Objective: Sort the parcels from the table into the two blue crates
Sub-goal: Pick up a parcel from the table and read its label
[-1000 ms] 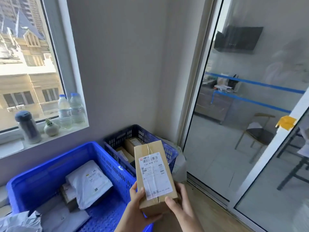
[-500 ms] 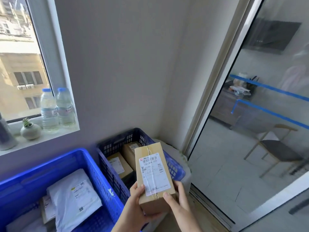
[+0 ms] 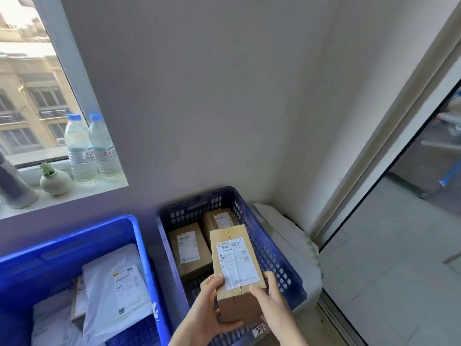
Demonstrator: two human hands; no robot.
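Note:
I hold a brown cardboard box (image 3: 234,260) with a white shipping label above the dark blue crate (image 3: 274,253). My left hand (image 3: 207,313) grips its near left corner and underside; my right hand (image 3: 272,295) grips its near right edge. Two more cardboard boxes (image 3: 189,248) lie inside that dark crate. To the left stands a brighter blue crate (image 3: 74,238) holding white plastic mailer parcels (image 3: 112,288) and a small box partly hidden under them.
A window sill at the left carries two water bottles (image 3: 89,148), a small potted plant (image 3: 55,181) and a dark flask. A white bag (image 3: 291,236) is wedged between the dark crate and the wall corner. A glass sliding door (image 3: 399,221) runs along the right.
The view has turned left and down toward the crates. The box in both hands now hangs over the dark blue crate, closer to the boxes inside it.

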